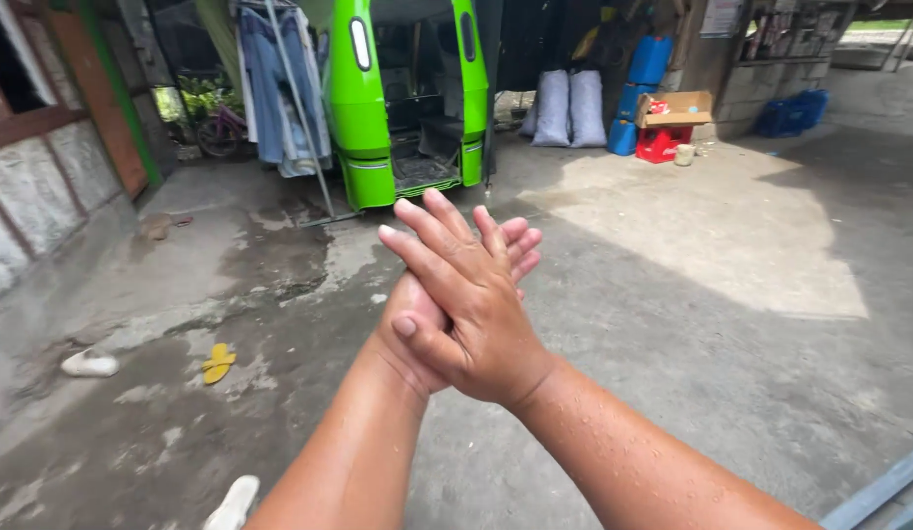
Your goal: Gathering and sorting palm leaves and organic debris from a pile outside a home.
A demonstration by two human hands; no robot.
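While our right hand (476,304) lies flat across our left hand (422,314), palms pressed together and fingers spread, we hold nothing; both wet forearms suggest the rubbing is under way, above the damp concrete floor (672,324) before the green vehicle (407,98).

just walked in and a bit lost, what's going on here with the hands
A person presses both palms together in front of them, the right hand laid over the left hand, holding nothing. The forearms carry water drops. Beyond them lies a wet concrete floor and a green vehicle, with a yellow sandal on the ground.
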